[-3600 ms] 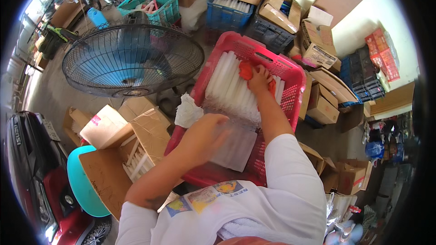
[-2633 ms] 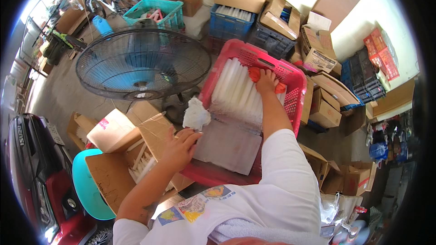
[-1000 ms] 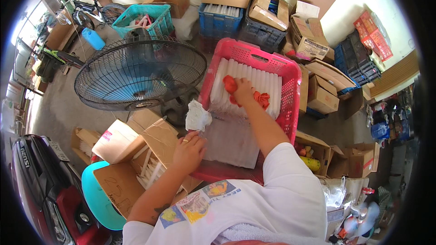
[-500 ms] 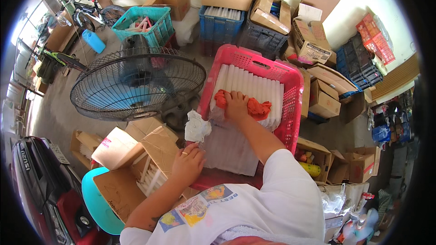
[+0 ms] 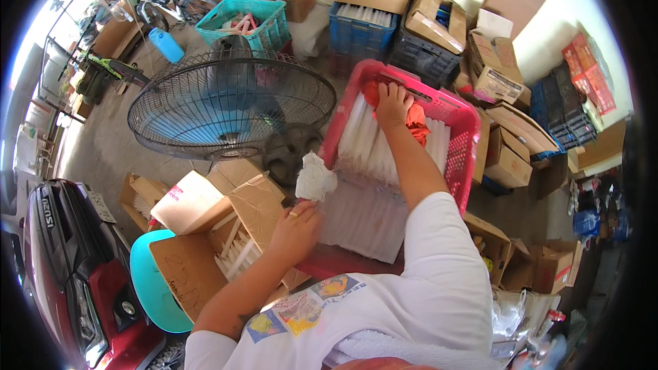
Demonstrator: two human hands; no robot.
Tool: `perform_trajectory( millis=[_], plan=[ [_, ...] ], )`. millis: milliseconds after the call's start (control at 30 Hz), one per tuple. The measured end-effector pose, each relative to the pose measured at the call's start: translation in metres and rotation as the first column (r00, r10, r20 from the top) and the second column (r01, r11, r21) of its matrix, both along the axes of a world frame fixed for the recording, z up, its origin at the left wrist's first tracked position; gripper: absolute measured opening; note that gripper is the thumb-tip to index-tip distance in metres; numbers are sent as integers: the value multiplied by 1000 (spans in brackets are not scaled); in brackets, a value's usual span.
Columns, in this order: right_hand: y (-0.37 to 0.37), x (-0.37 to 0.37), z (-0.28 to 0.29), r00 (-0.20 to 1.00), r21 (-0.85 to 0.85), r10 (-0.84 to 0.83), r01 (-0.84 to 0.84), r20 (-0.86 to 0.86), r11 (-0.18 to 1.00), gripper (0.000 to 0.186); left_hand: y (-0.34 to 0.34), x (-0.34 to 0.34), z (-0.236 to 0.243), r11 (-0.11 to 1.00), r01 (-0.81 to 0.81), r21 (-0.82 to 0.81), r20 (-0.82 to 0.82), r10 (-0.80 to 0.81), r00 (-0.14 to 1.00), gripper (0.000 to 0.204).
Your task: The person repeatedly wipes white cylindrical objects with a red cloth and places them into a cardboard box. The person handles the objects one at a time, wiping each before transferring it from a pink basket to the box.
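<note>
A pink plastic crate (image 5: 467, 157) stands before me, with a row of long white candles (image 5: 370, 138) in its far part. Nearer, a sheet of cloudy clear plastic (image 5: 363, 223) covers more of the contents. My right hand (image 5: 393, 105) presses a crumpled red cloth (image 5: 417, 127) onto the candles' far ends, its fingers closed over the cloth. At the crate's near left side, my left hand (image 5: 297, 230) is closed on the rim. Just beyond its fingers a crumpled white cloth (image 5: 316, 177) sits at the crate's edge.
A black-caged fan (image 5: 229, 106) stands left of the crate. An open cardboard box (image 5: 181, 267) with white candles sits near my left arm, by a turquoise basin (image 5: 147, 288). Boxes and a blue crate (image 5: 361, 33) line the far side. A dark red vehicle (image 5: 82, 260) is at left.
My right hand has slid the red cloth away from me, toward the candles' far ends. My left hand stays at the rim. The whole view has shifted slightly.
</note>
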State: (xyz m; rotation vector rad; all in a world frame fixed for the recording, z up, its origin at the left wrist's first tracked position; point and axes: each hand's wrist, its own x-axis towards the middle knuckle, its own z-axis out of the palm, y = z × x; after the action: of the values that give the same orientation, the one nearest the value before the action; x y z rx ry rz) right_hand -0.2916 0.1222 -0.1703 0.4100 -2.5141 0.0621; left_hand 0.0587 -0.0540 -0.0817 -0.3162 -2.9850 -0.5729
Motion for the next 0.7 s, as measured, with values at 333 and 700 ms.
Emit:
perform_trajectory(
  millis=[333,700],
  plan=[
    [107,261,103,863,-169,69,19,500,986,48,16,8,14,941,64,-333,-51,-85,995,37],
    [193,355,152,519,-707,855,613,21,-354,53,149,-175,-66,922,-316,222,377,218,900,58]
  ],
)
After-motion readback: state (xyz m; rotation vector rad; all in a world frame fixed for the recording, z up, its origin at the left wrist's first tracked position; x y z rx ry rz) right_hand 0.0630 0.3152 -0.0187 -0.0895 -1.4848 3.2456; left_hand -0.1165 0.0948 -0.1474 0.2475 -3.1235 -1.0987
